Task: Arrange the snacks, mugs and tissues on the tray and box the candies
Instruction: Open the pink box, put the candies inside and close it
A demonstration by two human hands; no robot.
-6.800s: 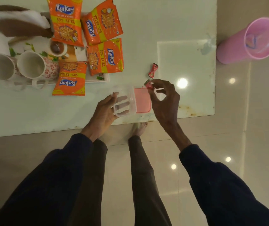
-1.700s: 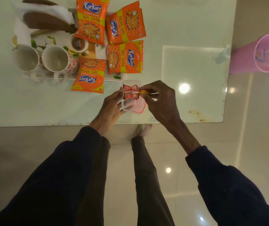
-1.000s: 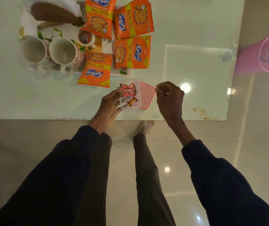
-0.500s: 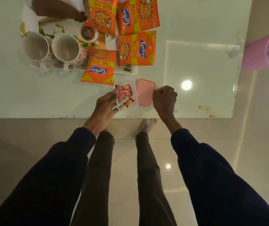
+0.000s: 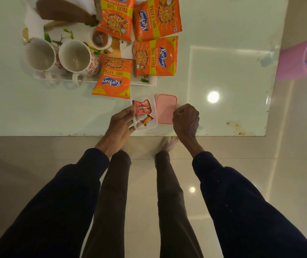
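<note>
— Candies [image 5: 142,111]: where are they now?
— All three lie inside the clear box [image 5: 153,125], which stands on the worktop [image 5: 37,112] near its front edge. Nearly seven seconds back the box was empty, one candy lay loose on the glass and another sat in the right hand's fingertips.
— And the hands?
— The left hand [image 5: 120,125] holds the box by its left side, thumb at the far rim and fingers by the near corner, much as it did in every earlier frame. The right hand [image 5: 186,118] has changed most. Under two seconds ago it was over the box with a candy. A second ago it was lifted clear with its fingertips pinched together. Now it is down at the worktop, fingers curled against the right edge of the pink lid [image 5: 165,108]. Whether they grip the lid I cannot tell.
— Is the lid on?
— No. It lies flat just beside the box, on its right.
— The tray [image 5: 150,83]?
— It sits behind the box with two floral mugs [image 5: 74,56], four orange snack packets [image 5: 155,56] and white tissues [image 5: 33,21]. The nearest packet overhangs the rim, same as before.
</note>
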